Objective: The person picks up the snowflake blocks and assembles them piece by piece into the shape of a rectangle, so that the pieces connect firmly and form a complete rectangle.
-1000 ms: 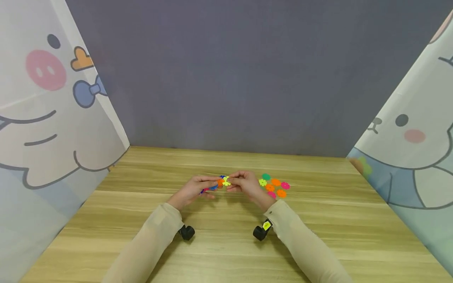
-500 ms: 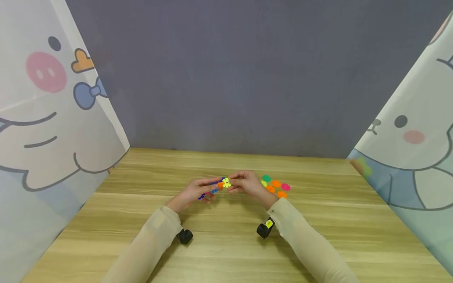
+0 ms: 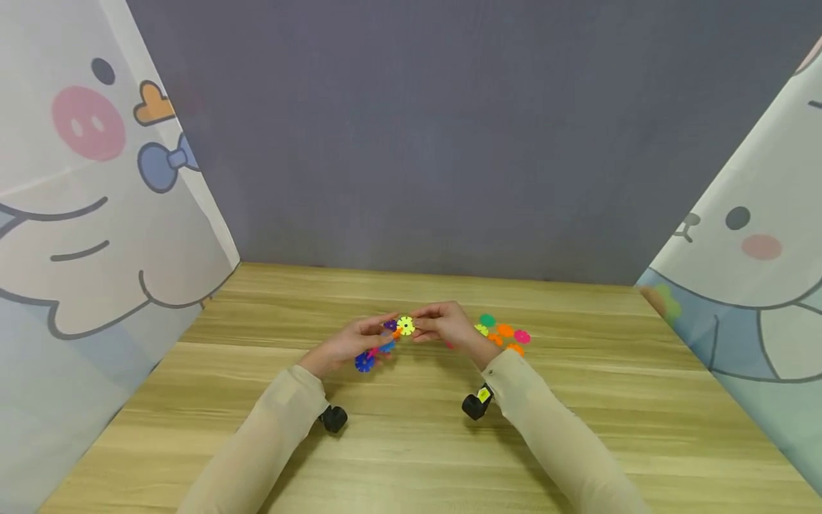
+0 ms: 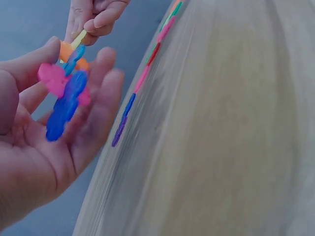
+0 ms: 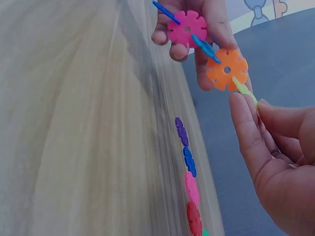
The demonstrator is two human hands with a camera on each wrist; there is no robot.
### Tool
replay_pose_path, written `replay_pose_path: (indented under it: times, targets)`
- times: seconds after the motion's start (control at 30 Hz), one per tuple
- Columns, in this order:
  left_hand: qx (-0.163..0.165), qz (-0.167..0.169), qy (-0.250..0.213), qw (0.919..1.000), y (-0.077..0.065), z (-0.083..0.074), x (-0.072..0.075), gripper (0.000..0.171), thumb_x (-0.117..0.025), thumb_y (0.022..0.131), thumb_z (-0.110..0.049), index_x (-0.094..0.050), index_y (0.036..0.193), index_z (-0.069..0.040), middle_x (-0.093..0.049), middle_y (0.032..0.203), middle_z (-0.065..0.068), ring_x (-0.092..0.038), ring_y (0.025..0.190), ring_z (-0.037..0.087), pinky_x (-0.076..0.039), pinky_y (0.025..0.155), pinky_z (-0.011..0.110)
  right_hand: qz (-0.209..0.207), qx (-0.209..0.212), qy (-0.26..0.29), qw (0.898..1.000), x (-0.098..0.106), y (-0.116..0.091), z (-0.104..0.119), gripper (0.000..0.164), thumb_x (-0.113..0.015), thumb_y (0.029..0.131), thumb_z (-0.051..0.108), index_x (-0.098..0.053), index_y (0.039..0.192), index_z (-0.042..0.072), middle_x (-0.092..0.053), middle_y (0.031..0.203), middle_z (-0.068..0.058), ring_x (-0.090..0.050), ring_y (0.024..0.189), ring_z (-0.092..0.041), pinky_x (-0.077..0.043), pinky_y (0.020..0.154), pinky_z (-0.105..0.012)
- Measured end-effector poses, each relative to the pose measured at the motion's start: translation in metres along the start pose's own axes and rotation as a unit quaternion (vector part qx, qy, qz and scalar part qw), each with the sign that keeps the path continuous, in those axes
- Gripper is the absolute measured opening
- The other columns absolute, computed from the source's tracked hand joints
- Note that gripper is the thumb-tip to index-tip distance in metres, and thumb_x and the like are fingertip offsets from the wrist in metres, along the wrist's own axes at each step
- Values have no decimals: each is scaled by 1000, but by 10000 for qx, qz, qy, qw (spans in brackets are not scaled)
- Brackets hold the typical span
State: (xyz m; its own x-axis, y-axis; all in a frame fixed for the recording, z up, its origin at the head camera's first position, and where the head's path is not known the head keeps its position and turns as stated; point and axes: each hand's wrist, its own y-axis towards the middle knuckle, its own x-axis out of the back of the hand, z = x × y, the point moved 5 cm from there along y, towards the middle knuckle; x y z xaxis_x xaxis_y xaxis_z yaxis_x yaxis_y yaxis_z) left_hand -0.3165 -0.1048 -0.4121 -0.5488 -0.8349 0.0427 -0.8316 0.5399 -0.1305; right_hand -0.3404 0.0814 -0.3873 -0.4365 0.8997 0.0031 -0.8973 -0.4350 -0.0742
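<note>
A chain of slotted snowflake discs is held between both hands, close over the table in the head view. Along it run a dark blue disc (image 3: 364,363), a pink disc (image 5: 187,29), a light blue disc (image 5: 204,47), an orange disc (image 5: 227,69) and, at the right end, a yellow disc (image 3: 405,326). My left hand (image 3: 352,342) pinches the chain near its orange and light blue discs; the dark blue end sticks out below the palm. With thumb and fingertips my right hand (image 3: 453,328) pinches the yellow disc, its slot joined to the orange one's edge.
Loose discs lie right of the hands, among them a green disc (image 3: 487,320), an orange disc (image 3: 505,330) and a pink disc (image 3: 522,336). A purple disc (image 5: 181,132) and a red disc (image 5: 194,219) lie on the wooden table (image 3: 411,457). A grey wall (image 3: 411,143) stands behind.
The chain has turned in the hands, so the dark blue disc at its left end now shows its face below my left hand. Both hands keep their pinch.
</note>
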Motion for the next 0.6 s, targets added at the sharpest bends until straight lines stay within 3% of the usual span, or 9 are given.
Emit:
replay_pose_path:
  times: [0.1, 0.27, 0.6]
  targets:
    - [-3, 93, -158, 9998, -3, 0, 2, 57, -49, 106, -10, -27, 158, -8, -50, 128, 27, -68, 102, 36, -60, 78, 39, -58, -25, -67, 10000, -1, 3, -1, 29, -57, 98, -6, -57, 124, -18, -70, 89, -11, -70, 73, -15, -59, 81, -40]
    - [114, -28, -274, 9996, -9, 2, 8, 56, -46, 107, -10, -25, 159, -11, -46, 135, 30, -67, 104, 36, -60, 79, 40, -238, -23, -258, 9994, 3, 12, -4, 29, -59, 97, -5, -57, 124, -17, -69, 97, -17, -69, 77, -19, -58, 84, -46]
    - [-18, -201, -399, 9990, -17, 5, 20, 58, -46, 107, -13, -21, 159, -10, -34, 143, 34, -64, 109, 42, -59, 83, 45, -328, -84, -887, 9955, -4, 34, -14, 38, -70, 90, -3, -60, 126, -12, -67, 94, -16, -70, 69, -24, -61, 69, -39]
